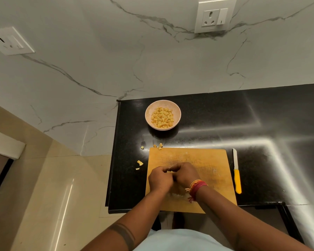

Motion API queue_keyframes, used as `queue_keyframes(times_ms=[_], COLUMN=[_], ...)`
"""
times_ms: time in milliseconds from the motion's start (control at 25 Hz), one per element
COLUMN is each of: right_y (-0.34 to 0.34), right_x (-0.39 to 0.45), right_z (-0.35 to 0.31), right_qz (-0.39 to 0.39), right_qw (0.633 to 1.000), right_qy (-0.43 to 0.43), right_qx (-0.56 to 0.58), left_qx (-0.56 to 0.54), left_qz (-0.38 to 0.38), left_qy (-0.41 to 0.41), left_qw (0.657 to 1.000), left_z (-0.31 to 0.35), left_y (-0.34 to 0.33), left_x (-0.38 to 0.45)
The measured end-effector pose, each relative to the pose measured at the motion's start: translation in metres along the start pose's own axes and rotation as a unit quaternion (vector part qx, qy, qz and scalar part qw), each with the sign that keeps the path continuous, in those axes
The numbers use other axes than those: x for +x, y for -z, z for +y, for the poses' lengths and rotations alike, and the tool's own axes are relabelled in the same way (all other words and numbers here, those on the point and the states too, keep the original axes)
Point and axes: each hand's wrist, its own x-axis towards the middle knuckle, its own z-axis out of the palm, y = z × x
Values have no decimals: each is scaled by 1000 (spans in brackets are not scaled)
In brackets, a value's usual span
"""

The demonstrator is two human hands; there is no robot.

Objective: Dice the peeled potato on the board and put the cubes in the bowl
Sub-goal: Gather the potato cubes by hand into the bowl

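Two hands meet over the middle of the wooden board, the left hand and right hand cupped toward each other with their fingers curled inward around a small heap of yellow potato cubes that shows just between the fingertips. Whether the cubes are lifted off the board or only gathered on it cannot be told. Beyond the fingers, well apart on the black counter, stands a pale bowl already holding many cubes. A few stray cubes lie at the far left corner of the board, and more stray pieces lie on the counter left of the fingers. To the right of the fingers, just off the board's edge, a knife with a yellow handle lies flat. Bright threads circle the right wrist.
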Motion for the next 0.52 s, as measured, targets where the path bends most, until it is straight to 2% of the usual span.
queue_keyframes(times_ms=[200,320,440,520], right_y=[12,22,41,56], right_x=[3,9,18,30], right_z=[2,-3,-28,-53], right_qz=[-54,-87,-94,-93], right_qw=[982,951,934,937], right_qy=[-68,-107,-81,-60], right_qx=[169,278,336,332], left_qx=[-161,-232,-265,-269], left_qz=[-25,-60,-74,-72], left_qy=[96,111,91,77], left_qw=[982,964,957,957], left_z=[-1,11,37,63], left_y=[8,15,29,43], left_x=[10,14,27,39])
